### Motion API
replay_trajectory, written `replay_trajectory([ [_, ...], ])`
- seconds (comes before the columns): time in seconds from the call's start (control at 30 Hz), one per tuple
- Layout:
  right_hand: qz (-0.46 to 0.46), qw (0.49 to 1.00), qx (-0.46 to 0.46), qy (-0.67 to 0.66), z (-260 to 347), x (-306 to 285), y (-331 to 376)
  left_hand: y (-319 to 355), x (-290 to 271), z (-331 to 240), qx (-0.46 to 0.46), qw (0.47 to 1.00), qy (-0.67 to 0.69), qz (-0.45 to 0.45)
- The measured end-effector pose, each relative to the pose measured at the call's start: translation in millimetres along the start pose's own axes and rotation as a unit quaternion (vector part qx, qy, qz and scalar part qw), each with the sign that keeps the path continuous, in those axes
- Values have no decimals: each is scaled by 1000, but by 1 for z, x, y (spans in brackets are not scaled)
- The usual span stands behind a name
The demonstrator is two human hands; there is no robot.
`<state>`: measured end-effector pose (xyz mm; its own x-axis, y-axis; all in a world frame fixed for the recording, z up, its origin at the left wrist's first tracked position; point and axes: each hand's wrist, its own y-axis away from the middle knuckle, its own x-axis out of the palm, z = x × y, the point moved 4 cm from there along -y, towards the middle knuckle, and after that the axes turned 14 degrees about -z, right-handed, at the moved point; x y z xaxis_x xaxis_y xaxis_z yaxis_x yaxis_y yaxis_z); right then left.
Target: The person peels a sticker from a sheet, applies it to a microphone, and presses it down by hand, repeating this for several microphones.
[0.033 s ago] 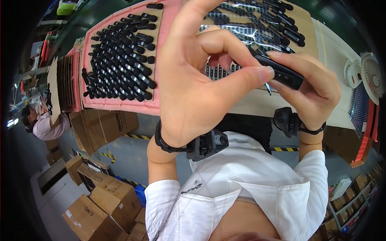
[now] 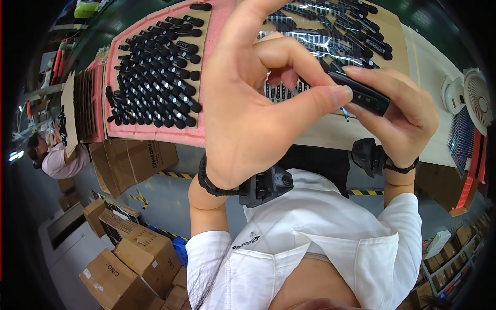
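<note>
My right hand (image 2: 400, 106) grips a slim black electronic device (image 2: 366, 98) between thumb and fingers. The device has a rounded casing with small pale icons on its face. At its left end, the thumb and index fingertip of my left hand (image 2: 253, 119) pinch together on it, and they hide that end. The other fingers of my left hand are raised. Behind my hands, a clear sheet with rows of small black oval stickers (image 2: 279, 93) lies on the table. Each wrist wears a black strapped-on unit.
A pink foam tray (image 2: 155, 135) at left holds rows of small black microphones (image 2: 160, 77) with round dark tips. More black devices (image 2: 356, 26) lie on cardboard at the back. A white fan (image 2: 475, 98) stands at right. Cardboard boxes (image 2: 150, 253) sit on the floor. A co-worker (image 2: 59, 160) is at far left.
</note>
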<state>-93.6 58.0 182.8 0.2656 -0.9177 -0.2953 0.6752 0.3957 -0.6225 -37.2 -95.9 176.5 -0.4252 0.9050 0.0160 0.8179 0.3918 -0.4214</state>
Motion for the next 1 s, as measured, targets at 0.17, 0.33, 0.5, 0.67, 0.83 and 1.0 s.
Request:
replay_trajectory([
  [0.17,34,999,2,33,6,0,3,5,1,-9,16,999,-29,-4],
  [0.33,35,999,20,34,3,-3,6,4,6,-17,32,997,-73,2],
  [0.5,23,999,14,42,-4,-8,5,-5,18,-18,35,987,-153,37],
  [0.67,5,997,72,16,-19,-14,-1,-20,30,16,-119,964,-194,141],
  [0.83,52,988,143,-7,-36,-12,-6,-27,33,53,-225,956,-89,168],
  [1.0,-23,993,97,70,-49,-6,-4,-36,48,61,-73,977,-182,89],
])
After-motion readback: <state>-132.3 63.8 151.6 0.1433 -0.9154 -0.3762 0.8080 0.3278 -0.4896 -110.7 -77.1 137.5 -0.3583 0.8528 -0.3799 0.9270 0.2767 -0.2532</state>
